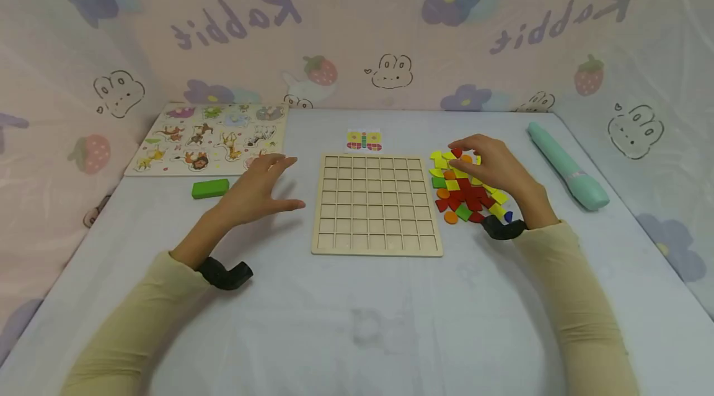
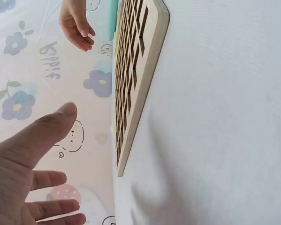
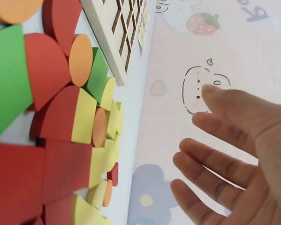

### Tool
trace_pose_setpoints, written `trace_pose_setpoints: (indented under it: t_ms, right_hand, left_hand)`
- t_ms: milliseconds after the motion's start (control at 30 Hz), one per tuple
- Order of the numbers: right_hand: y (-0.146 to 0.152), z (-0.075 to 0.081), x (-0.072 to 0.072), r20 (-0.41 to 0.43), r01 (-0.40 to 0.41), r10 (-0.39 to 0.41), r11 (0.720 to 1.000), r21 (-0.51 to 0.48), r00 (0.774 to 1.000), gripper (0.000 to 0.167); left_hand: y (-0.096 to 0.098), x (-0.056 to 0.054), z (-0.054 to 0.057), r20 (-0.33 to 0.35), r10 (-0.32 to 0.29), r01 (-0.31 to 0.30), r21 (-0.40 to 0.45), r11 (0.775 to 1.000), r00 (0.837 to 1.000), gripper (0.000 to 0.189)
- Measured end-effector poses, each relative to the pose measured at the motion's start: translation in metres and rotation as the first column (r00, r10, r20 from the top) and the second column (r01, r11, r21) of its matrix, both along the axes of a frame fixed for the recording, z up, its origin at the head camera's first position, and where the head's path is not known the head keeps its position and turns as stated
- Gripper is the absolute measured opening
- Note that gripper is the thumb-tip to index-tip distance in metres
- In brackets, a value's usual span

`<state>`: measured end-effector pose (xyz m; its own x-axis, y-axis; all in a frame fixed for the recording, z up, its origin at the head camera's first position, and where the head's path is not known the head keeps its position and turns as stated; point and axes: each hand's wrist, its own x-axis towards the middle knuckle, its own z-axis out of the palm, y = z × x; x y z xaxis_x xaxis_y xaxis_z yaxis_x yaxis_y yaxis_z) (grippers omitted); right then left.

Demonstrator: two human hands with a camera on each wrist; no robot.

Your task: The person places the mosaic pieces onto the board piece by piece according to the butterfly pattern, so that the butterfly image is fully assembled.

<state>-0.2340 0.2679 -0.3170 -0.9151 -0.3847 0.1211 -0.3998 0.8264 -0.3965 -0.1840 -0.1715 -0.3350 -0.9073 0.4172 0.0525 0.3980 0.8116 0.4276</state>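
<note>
- Since everything on the white table (image 1: 307, 303) looks loose, one sleeve (image 1: 586, 315) bump could shift several things
- Animal puzzle (image 1: 215, 148): back left, partly behind left hand; a backward sweep may nudge it
- Grid board (image 1: 376, 211): flat, between the hands, touched by neither; unbraced, it may slide or twist under a one-sided push
- Pile of coloured pieces (image 1: 471, 194): just right of grid board, pieces overlapping; pulling one from under could drag neighbours
- Left hand (image 1: 253, 191): fingers spread, nothing held, left of grid board
- Right hand (image 1: 493, 163): fingers loosely bent and apart, nothing held, over the pile
- Pattern card (image 1: 364, 139): just behind grid board; looks thin, so a brush or board slip could move it
- Blue piece (image 1: 508, 216): pile's near right edge, beside black wrist mount (image 1: 502, 228); low wrist could knock it away
</note>
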Motion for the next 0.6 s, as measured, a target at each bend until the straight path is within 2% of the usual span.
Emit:
trace_pose_setpoints:
  t_ms: [167,333,600]
  right_hand:
    - [-0.002,-0.01,-0.018,0.018,0.019,-0.018,0.999,-0.044,1.0,0.039]
    - [-0.004,-0.018,-0.03,0.039,0.044,-0.04,0.995,-0.093,0.998,0.037]
    - [-0.01,-0.026,-0.046,0.083,0.074,-0.067,0.994,-0.085,0.994,0.035]
  left_hand:
    - [0.009,-0.008,-0.011,0.028,-0.089,0.086,0.088,0.992,0.996,0.085]
    - [0.014,-0.016,-0.022,0.049,-0.147,0.139,0.14,0.98,0.988,0.086]
    - [0.019,-0.027,-0.032,0.06,-0.191,0.181,0.136,0.974,0.98,0.089]
